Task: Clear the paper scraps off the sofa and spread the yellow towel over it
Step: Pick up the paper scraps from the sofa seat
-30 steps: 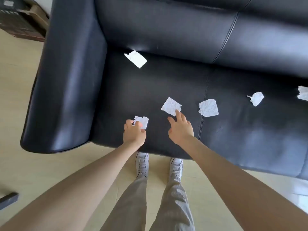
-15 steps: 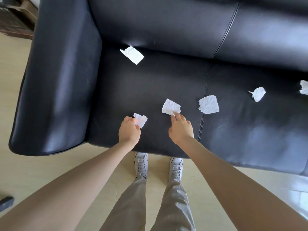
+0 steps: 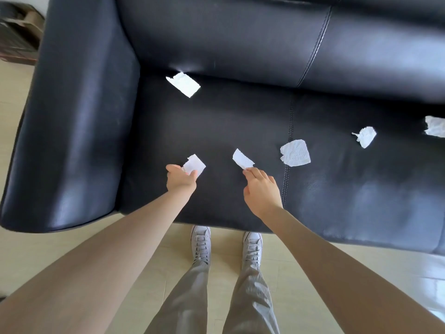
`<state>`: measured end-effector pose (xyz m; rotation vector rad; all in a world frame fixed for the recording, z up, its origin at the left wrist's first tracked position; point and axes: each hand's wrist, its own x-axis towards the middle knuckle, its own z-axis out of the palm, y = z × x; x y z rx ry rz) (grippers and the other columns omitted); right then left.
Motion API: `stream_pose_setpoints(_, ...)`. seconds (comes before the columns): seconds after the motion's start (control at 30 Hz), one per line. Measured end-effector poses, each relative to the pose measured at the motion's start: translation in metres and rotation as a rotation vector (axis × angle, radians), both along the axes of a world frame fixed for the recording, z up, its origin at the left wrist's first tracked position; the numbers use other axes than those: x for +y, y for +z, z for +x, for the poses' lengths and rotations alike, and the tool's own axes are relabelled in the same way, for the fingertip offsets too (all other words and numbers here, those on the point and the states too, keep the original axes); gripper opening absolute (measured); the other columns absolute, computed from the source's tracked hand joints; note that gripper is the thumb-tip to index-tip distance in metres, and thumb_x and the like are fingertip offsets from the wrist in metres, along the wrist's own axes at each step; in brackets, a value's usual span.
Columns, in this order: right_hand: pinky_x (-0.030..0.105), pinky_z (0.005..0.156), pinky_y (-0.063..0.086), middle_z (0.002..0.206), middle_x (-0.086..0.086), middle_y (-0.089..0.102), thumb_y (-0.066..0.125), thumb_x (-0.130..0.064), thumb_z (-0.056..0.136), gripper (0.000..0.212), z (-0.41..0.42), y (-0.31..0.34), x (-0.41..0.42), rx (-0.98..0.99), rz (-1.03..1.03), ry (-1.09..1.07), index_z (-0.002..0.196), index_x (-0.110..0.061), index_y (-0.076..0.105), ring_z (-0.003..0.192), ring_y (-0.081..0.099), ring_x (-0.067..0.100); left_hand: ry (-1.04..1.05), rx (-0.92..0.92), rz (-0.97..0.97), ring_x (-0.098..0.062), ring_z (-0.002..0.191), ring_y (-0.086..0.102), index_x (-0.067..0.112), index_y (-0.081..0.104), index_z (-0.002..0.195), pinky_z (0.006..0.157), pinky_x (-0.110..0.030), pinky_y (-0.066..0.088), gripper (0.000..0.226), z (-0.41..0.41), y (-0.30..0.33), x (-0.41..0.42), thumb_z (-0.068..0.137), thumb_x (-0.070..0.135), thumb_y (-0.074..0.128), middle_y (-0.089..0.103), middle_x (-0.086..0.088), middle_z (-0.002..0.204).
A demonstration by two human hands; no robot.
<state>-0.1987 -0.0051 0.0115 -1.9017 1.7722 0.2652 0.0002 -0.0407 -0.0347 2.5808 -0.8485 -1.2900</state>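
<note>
The black leather sofa point(image 3: 216, 131) fills the upper view, with white paper scraps lying on its seat. My left hand point(image 3: 180, 180) pinches a small scrap point(image 3: 193, 164) above the front of the seat. My right hand point(image 3: 261, 189) pinches another scrap point(image 3: 242, 159) by its near corner. A bigger scrap point(image 3: 295, 153) lies just right of the seat seam. One scrap point(image 3: 184, 84) sits at the back by the backrest. Two more lie at the right: a crumpled scrap point(image 3: 366, 136) and an edge scrap point(image 3: 435, 126). No yellow towel is in view.
The sofa's wide left armrest point(image 3: 72, 116) stands beside the seat. A cardboard box point(image 3: 19, 39) sits on the pale floor at the upper left. My feet in white shoes point(image 3: 226, 244) stand at the sofa's front edge.
My left hand has lifted its small scrap off the seat. My right hand has closed its fingertips on the middle scrap and raised it. The view has shifted slightly.
</note>
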Motion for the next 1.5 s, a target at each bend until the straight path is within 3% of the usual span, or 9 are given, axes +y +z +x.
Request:
stream_pose_setpoints(0.2,0.031,0.105,0.031,0.144,-0.001,0.042,0.043,-0.012,0.094,0.045,-0.003,0.002,0.004,-0.009,-0.004,-0.04,0.139,-0.012,0.042,0.131,0.039,0.019,-0.138,-0.122,-0.117,-0.032,0.112,0.049,0.006,0.058,0.112,0.083,-0.038,0.044,0.028,-0.014,0.0,0.0,0.09,0.021,0.051,0.048,-0.015,0.123)
stream_pose_setpoints(0.47,0.034,0.099,0.036,0.137,0.001,0.05,0.046,-0.001,0.088,0.045,-0.01,0.018,0.008,-0.154,-0.188,-0.213,0.132,-0.008,0.051,0.12,0.049,0.022,-0.056,0.257,-0.319,-0.016,0.083,0.062,0.015,0.052,0.098,0.069,-0.02,0.046,0.016,-0.045,0.031,0.004,0.084,0.011,0.059,0.062,0.002,0.097)
stream_pose_setpoints(0.6,0.036,0.093,0.046,0.129,0.005,0.059,0.062,0.006,0.069,0.057,-0.02,0.026,0.009,-0.145,-0.411,0.031,0.125,-0.005,0.058,0.118,0.057,0.023,0.069,0.502,-0.19,-0.008,0.08,0.064,0.018,0.056,0.113,0.089,-0.026,0.053,0.039,-0.063,0.039,-0.005,0.078,0.002,0.062,0.063,-0.002,0.104)
stream_pose_setpoints(0.7,0.034,0.096,0.048,0.131,0.004,0.059,0.068,-0.003,0.067,0.056,-0.033,0.026,0.011,-0.056,-0.383,0.315,0.123,-0.005,0.062,0.123,0.054,0.021,0.079,0.672,-0.167,-0.015,0.087,0.064,0.01,0.061,0.107,0.08,-0.02,0.055,0.029,-0.079,0.051,-0.01,0.082,-0.005,0.06,0.064,-0.007,0.102)
stream_pose_setpoints(0.97,0.036,0.095,0.049,0.133,0.007,0.058,0.075,-0.007,0.061,0.061,-0.067,0.018,0.021,0.08,-0.265,0.301,0.12,-0.002,0.064,0.123,0.055,0.022,-0.049,0.468,-0.119,-0.023,0.104,0.057,0.008,0.061,0.119,0.089,-0.025,0.044,0.035,-0.101,0.045,-0.01,0.089,0.005,0.043,0.061,-0.011,0.12)
stream_pose_setpoints(1.13,0.038,0.097,0.049,0.136,0.007,0.056,0.076,-0.007,0.061,0.066,-0.086,0.01,0.023,0.091,-0.215,0.353,0.125,-0.002,0.061,0.125,0.054,0.023,0.261,0.661,0.008,-0.019,0.091,0.063,0.016,0.061,0.095,0.083,-0.03,0.053,0.028,-0.114,0.049,-0.008,0.099,0.02,0.034,0.065,-0.006,0.103)
stream_pose_setpoints(1.23,0.038,0.103,0.044,0.144,0.005,0.048,0.073,-0.007,0.065,0.07,-0.092,0.009,0.024,0.081,-0.145,0.374,0.133,-0.004,0.054,0.132,0.047,0.021,0.2,0.667,0.014,-0.019,0.093,0.064,0.017,0.063,0.101,0.081,-0.029,0.055,0.025,-0.117,0.044,-0.006,0.094,0.039,0.054,0.065,-0.002,0.1)
stream_pose_setpoints(1.37,0.038,0.117,0.023,0.159,0.003,0.017,0.058,-0.006,0.082,0.06,-0.101,0.004,0.024,0.064,-0.1,0.456,0.14,-0.008,0.044,0.146,0.018,0.019,-0.032,0.447,-0.059,-0.022,0.085,0.057,0.015,0.062,0.096,0.081,-0.031,0.052,0.019,-0.121,0.033,-0.003,0.078,0.011,0.058,0.06,-0.003,0.091)
stream_pose_setpoints(1.5,0.036,0.11,0.031,0.159,0.004,0.016,0.055,0.003,0.079,0.042,-0.109,0.007,0.012,-0.081,-0.083,0.022,0.118,-0.01,0.062,0.143,0.025,0.023,-0.049,0.327,-0.099,-0.02,0.096,0.056,0.013,0.061,0.11,0.081,-0.031,0.046,0.028,-0.127,0.034,-0.007,0.084,0.012,0.051,0.059,0.004,0.099)
